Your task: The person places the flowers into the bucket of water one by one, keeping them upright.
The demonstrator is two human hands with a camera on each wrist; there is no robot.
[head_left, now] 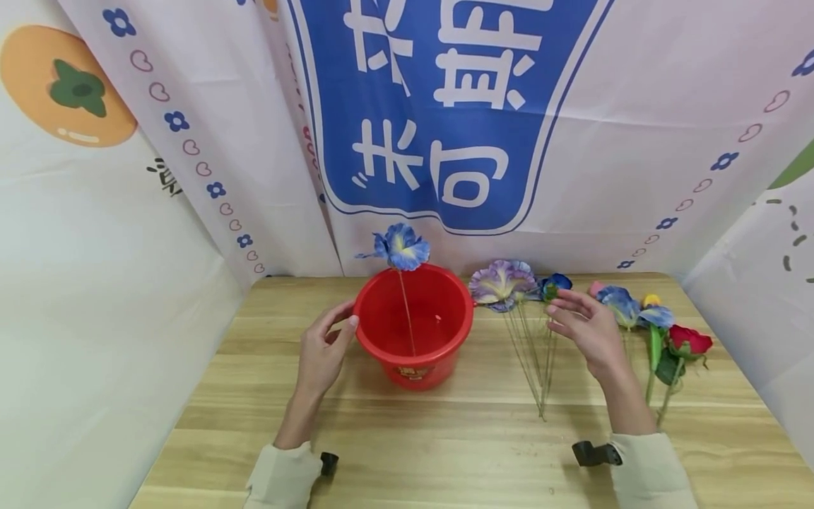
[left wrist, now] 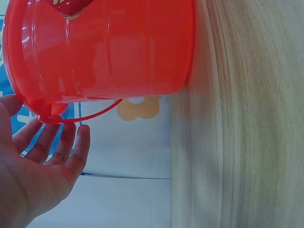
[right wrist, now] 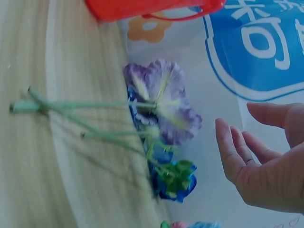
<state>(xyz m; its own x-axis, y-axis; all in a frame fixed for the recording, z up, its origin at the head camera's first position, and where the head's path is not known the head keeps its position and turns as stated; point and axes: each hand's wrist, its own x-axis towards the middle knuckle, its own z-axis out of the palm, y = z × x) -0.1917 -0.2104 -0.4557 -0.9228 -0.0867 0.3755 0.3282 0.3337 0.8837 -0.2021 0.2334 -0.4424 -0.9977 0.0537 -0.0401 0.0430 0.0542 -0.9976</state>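
A red bucket (head_left: pixel 412 367) stands upright on the table, with a blue artificial iris (head_left: pixel 402 247) leaning inside it on a thin stem. At the bucket's left rim is my left hand (head_left: pixel 324 353), its fingertips touching or very close to the edge. The left wrist view shows those fingers (left wrist: pixel 71 149) loosely extended beside the red handle (left wrist: pixel 90 115). My right hand (head_left: pixel 588 332) hovers over the table with relaxed fingers and holds nothing. Nearest to it are a purple iris (right wrist: pixel 164 102) and a blue flower with green sepals (right wrist: pixel 175 180), both lying with their stems toward me.
Farther right lie another blue iris (head_left: pixel 620 305), a red rose (head_left: pixel 689 341) and a small yellow bloom (head_left: pixel 651 300). A printed white cloth (head_left: pixel 604 170) hangs directly behind the wooden table (head_left: pixel 445 445). More cloth encloses both sides.
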